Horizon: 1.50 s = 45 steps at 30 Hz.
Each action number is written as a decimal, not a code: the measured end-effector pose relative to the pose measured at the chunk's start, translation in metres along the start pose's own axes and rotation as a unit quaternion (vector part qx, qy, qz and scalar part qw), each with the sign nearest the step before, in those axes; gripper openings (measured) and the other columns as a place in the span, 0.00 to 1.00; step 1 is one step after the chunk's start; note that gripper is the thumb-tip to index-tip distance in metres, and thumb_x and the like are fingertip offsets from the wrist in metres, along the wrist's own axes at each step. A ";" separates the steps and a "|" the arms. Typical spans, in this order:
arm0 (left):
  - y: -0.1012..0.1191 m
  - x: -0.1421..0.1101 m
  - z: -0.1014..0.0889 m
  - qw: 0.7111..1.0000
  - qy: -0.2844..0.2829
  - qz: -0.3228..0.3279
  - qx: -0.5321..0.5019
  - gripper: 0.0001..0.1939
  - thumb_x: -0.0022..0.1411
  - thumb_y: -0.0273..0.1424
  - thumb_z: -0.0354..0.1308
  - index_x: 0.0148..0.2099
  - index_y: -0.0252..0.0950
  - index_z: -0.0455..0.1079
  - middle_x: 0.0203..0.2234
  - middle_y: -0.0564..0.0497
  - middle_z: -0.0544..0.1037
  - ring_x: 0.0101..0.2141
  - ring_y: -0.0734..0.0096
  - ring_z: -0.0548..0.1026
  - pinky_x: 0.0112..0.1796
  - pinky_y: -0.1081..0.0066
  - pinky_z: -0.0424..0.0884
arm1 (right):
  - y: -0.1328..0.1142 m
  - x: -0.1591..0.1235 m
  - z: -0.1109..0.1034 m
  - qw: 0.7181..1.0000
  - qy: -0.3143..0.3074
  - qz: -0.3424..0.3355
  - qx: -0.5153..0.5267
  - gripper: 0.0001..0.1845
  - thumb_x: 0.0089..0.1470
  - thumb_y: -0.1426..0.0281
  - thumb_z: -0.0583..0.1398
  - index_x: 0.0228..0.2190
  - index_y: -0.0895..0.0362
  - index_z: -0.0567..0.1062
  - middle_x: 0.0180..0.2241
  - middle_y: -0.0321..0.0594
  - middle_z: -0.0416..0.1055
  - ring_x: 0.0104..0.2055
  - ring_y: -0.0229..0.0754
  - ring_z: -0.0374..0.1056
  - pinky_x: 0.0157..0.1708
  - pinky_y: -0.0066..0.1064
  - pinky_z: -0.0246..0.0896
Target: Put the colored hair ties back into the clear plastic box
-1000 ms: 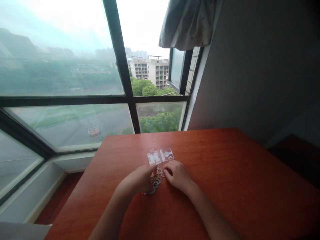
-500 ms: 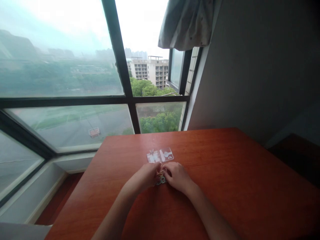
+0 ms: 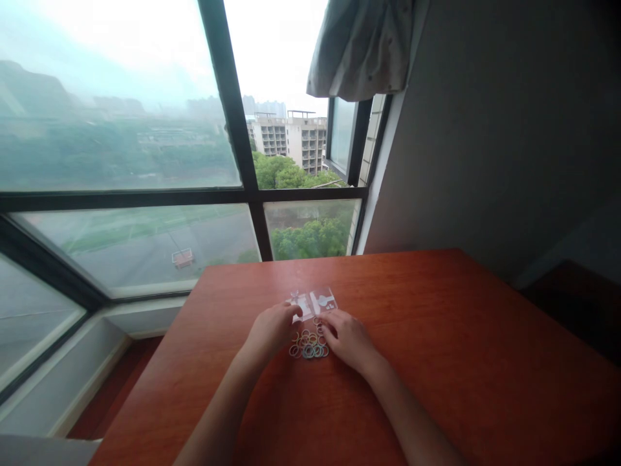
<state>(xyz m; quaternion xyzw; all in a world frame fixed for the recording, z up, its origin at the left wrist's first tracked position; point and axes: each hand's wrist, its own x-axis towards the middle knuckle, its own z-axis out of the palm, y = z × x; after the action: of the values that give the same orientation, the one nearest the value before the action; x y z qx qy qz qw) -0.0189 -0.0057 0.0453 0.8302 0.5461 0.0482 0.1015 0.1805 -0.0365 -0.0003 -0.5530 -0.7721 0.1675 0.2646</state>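
Several small pastel hair ties (image 3: 309, 344) lie loosely grouped on the reddish-brown table between my hands. Beyond them rests a clear plastic case (image 3: 324, 299), spread flat in two halves with white printing. My left hand (image 3: 275, 327) is at the left of the pile, its fingertips over the near edge of the case's left half; nothing shows in its parted fingers. To the right, my right hand (image 3: 347, 335) has thumb and forefinger apart, the fingertips beside the hair ties at the pile's upper right.
The wooden table (image 3: 436, 336) runs up to a large dark-framed window (image 3: 252, 194). A pale curtain (image 3: 361, 52) hangs above the open window panel, and a grey wall (image 3: 475, 129) stands at the right.
My hands were close together around a bunch of hair ties. They have parted, the left one moving left and slightly forward, and the hair ties now lie spread on the table.
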 end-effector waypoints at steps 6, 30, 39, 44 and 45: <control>-0.006 0.001 0.003 1.000 0.011 0.027 0.004 0.10 0.62 0.29 0.52 0.37 0.42 0.75 0.35 0.49 0.77 0.33 0.67 0.75 0.31 0.74 0.60 | 0.001 0.000 0.000 1.000 -0.006 0.003 -0.011 0.13 0.59 0.72 0.54 0.39 0.51 0.78 0.39 0.39 0.75 0.42 0.41 0.70 0.42 0.28 0.60; 0.000 -0.007 -0.016 1.000 -0.015 0.007 0.001 0.07 0.60 0.31 0.54 0.40 0.39 0.72 0.34 0.48 0.78 0.32 0.67 0.75 0.30 0.73 0.61 | 0.005 0.002 -0.004 0.997 0.008 0.058 -0.051 0.09 0.58 0.72 0.54 0.33 0.53 0.75 0.34 0.38 0.76 0.36 0.41 0.70 0.34 0.27 0.55; 0.007 -0.021 -0.017 0.994 -0.110 0.005 -0.016 0.10 0.51 0.32 0.61 0.39 0.40 0.72 0.30 0.50 0.78 0.29 0.65 0.74 0.27 0.74 0.59 | -0.003 -0.004 -0.014 0.997 -0.068 -0.007 -0.026 0.13 0.54 0.72 0.57 0.41 0.50 0.74 0.36 0.36 0.76 0.36 0.40 0.70 0.34 0.26 0.55; 0.014 -0.021 -0.008 0.993 -0.110 0.037 -0.023 0.08 0.52 0.33 0.58 0.37 0.38 0.71 0.32 0.48 0.78 0.28 0.66 0.73 0.26 0.73 0.59 | -0.008 -0.005 -0.012 0.995 -0.082 -0.026 -0.046 0.11 0.54 0.72 0.57 0.40 0.51 0.74 0.35 0.36 0.76 0.33 0.39 0.68 0.32 0.26 0.53; 0.015 -0.020 -0.008 0.992 -0.115 0.039 -0.027 0.08 0.53 0.33 0.58 0.36 0.38 0.70 0.32 0.48 0.78 0.28 0.66 0.73 0.26 0.73 0.59 | -0.008 -0.004 -0.012 0.995 -0.083 -0.030 -0.046 0.11 0.54 0.71 0.57 0.40 0.51 0.75 0.35 0.36 0.76 0.34 0.39 0.68 0.32 0.26 0.53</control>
<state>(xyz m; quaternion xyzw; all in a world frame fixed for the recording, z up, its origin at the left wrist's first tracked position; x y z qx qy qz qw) -0.0147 -0.0291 0.0569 0.8480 0.4962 -0.0294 0.1839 0.1821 -0.0439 0.0126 -0.5254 -0.8144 0.1693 0.1791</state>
